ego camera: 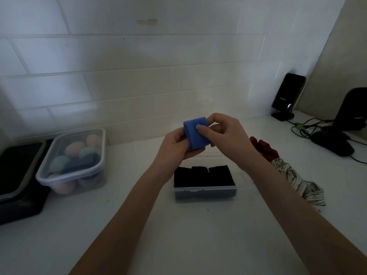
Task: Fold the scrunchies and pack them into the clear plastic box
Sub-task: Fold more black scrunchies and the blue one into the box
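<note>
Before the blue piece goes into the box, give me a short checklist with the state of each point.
1. Blue scrunchie folded compactly: ok, it looks like a flat band.
2. Both hands grip it: ok, left hand holds from below, right hand pinches the side.
3. Clear plastic box open and directly below: ok.
4. Free space in the box: cannot tell, three black folded pieces seem to fill what shows.
5. More to fold: ok, red scrunchie and striped scrunchie lie at the right.
</note>
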Demonstrator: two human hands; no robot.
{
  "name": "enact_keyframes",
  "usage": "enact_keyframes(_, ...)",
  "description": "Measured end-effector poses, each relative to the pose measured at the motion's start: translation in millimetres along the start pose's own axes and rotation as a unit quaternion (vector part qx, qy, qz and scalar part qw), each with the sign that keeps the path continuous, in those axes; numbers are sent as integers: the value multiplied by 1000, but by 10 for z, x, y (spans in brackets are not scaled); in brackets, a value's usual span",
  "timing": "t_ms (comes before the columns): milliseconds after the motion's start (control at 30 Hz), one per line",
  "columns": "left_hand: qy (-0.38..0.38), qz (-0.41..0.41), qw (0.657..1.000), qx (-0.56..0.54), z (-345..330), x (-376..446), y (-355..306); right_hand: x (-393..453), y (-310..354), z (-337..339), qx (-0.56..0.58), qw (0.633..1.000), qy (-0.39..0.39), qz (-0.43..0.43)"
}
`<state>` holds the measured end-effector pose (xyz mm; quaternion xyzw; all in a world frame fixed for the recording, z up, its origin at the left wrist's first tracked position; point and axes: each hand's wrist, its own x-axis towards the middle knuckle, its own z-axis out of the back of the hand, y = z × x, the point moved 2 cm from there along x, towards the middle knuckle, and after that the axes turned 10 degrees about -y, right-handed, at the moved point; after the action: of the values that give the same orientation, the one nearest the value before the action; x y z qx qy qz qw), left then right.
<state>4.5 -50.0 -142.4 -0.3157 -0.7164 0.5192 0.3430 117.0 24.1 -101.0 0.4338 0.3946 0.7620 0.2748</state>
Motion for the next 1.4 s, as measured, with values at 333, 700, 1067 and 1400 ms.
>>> enact_keyframes(333,-18,56,997,-51,-28,14,-85,10,-48,6,5,999,-33,7)
enact_keyframes(700,47,-46,993,96,-52,-99,-89,-8,18,45,37,997,66,-26)
enact_keyframes(1067,55,-68,986,142,-124,-160,-51,64,44,231,-11,998,60,23)
enact_keyframes(1400,11,-201,935,292,-47,-167,-53,-96,-320,833,-183,978,94,-22)
